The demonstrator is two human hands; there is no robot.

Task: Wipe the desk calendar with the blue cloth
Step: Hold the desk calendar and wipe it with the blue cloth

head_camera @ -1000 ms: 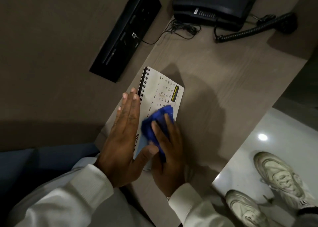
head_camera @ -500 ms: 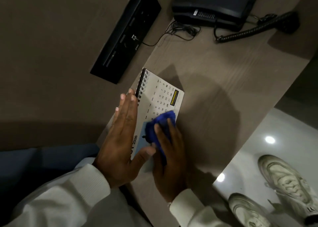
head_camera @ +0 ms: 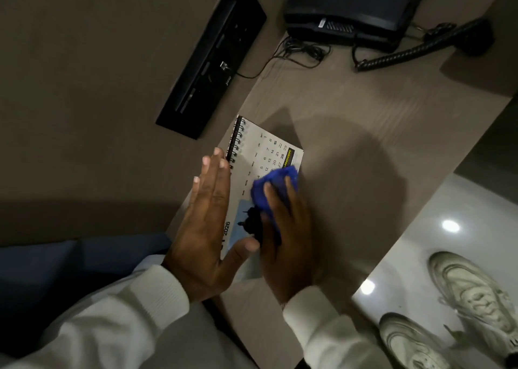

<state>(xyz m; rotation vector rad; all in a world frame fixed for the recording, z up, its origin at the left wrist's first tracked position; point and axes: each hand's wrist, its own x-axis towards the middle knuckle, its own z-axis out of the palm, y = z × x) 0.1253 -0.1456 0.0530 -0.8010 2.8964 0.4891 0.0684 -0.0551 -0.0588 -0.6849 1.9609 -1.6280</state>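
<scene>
Blue cloth bunched under the right hand, fingers curled down onto it, pressed against the desk calendar lying flat on the wooden desk. Left hand flat along the spiral-bound edge, fingers straight and together, thumb spread, gripping nothing. Black telephone at the far end, well apart.

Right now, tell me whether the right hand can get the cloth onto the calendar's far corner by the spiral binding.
Probably yes. The right hand with the blue cloth already rests on the desk calendar, and the page towards the spiral binding lies bare; the left hand lies flat alongside it.
</scene>
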